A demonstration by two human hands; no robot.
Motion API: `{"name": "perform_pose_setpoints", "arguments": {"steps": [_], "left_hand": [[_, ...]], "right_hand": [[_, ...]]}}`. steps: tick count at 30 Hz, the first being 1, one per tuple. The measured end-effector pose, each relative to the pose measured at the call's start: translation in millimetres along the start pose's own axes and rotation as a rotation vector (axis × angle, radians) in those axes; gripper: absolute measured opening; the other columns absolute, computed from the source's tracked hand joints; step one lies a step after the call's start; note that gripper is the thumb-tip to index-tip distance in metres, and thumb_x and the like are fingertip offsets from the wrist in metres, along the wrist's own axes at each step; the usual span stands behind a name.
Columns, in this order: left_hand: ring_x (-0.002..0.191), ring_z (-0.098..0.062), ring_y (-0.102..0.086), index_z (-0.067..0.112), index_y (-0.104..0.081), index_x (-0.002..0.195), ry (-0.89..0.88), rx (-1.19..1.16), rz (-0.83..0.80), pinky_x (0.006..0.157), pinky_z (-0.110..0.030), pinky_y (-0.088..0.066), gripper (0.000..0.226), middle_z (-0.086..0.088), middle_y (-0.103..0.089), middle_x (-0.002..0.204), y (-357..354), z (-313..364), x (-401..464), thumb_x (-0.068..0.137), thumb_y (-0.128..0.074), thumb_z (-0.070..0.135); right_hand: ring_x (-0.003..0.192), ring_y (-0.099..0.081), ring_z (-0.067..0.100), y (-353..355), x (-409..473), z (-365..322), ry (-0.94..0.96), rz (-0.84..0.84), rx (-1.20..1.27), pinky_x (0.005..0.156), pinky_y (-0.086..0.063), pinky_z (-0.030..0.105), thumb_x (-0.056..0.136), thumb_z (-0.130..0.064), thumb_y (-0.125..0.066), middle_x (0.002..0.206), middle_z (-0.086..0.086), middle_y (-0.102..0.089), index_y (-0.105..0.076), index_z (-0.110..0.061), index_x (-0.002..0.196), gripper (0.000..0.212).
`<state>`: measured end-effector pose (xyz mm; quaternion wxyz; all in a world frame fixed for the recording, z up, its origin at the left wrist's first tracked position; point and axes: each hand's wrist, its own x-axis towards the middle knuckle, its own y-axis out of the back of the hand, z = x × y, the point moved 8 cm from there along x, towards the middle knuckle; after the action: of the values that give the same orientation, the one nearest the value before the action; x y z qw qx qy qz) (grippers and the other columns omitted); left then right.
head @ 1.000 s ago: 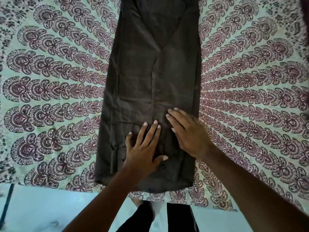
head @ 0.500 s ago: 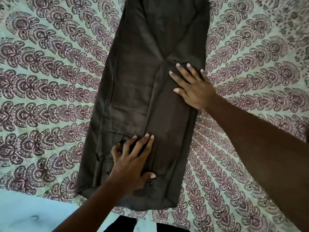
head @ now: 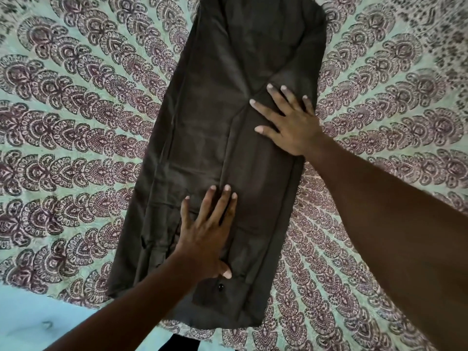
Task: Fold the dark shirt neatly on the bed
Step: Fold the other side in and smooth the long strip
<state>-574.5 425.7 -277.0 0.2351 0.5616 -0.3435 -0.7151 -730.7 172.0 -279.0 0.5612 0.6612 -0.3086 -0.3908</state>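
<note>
A dark shirt [head: 228,153], folded into a long narrow strip, is laid flat along a patterned bedspread [head: 76,122] on the bed. The left hand [head: 206,234] is pressed flat on the lower part of the strip, its fingers straight and slightly spread, just above a small dark button [head: 220,287]. The right hand [head: 288,122] is laid flat farther up, near the shirt's right edge, its fingers straight and splayed apart.

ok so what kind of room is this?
Probably a bedroom: a dark shirt lies on a bed under a patterned bedspread, with pale floor at the near edge. The left hand and right hand press it flat.
</note>
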Motion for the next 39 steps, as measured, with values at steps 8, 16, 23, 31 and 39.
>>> {"name": "perform_pose_setpoints", "arguments": {"steps": [8, 16, 23, 31, 39], "left_hand": [[0.121, -0.025, -0.054, 0.025, -0.068, 0.111, 0.041, -0.262, 0.672, 0.099, -0.054, -0.034, 0.036, 0.004, -0.056, 0.126, 137.0, 0.4, 46.1, 0.079, -0.062, 0.040], [0.161, -0.020, -0.016, 0.016, -0.026, 0.164, 0.089, -0.095, 0.634, 0.121, -0.056, -0.026, 0.068, -0.001, -0.016, 0.174, 116.1, -20.5, 149.9, 0.104, -0.040, 0.047], [0.161, -0.017, -0.014, 0.019, -0.025, 0.165, 0.119, -0.098, 0.607, 0.120, -0.056, -0.024, 0.070, 0.003, -0.013, 0.175, 114.1, -22.5, 156.0, 0.103, -0.041, 0.047], [0.160, -0.016, -0.019, 0.020, -0.029, 0.164, 0.129, -0.082, 0.615, 0.117, -0.055, -0.028, 0.072, 0.004, -0.015, 0.175, 110.9, -25.4, 158.5, 0.100, -0.047, 0.047], [0.159, -0.016, -0.023, 0.021, -0.031, 0.163, 0.133, -0.106, 0.640, 0.116, -0.054, -0.028, 0.074, 0.004, -0.018, 0.174, 110.1, -27.8, 158.8, 0.098, -0.052, 0.048]], "right_hand": [[0.162, -0.006, 0.031, -0.5, -9.8, 4.5, 0.033, -0.007, 0.032, 0.126, -0.018, 0.061, 0.108, -0.051, -0.036, 0.175, 0.003, -0.009, -0.027, -0.042, 0.162, 0.055], [0.160, -0.018, 0.023, -7.8, 5.8, 24.1, 0.151, 0.044, -0.087, 0.128, -0.018, 0.055, 0.107, -0.051, -0.031, 0.174, 0.006, -0.018, -0.026, -0.026, 0.165, 0.063], [0.162, 0.001, 0.020, 5.7, 65.7, 83.9, 0.235, -0.066, -0.043, 0.129, -0.009, 0.058, 0.092, -0.087, -0.020, 0.175, -0.009, 0.006, -0.005, -0.057, 0.160, 0.076], [0.162, 0.000, 0.029, 36.6, 134.9, 132.9, 0.136, -0.050, -0.054, 0.127, -0.012, 0.061, 0.096, -0.080, -0.016, 0.176, 0.000, 0.002, -0.011, -0.058, 0.159, 0.068], [0.162, -0.009, 0.026, 6.9, 69.3, 86.8, 0.254, 0.017, -0.052, 0.128, -0.018, 0.053, 0.100, -0.077, -0.030, 0.175, 0.007, -0.008, -0.022, -0.027, 0.166, 0.084]]}}
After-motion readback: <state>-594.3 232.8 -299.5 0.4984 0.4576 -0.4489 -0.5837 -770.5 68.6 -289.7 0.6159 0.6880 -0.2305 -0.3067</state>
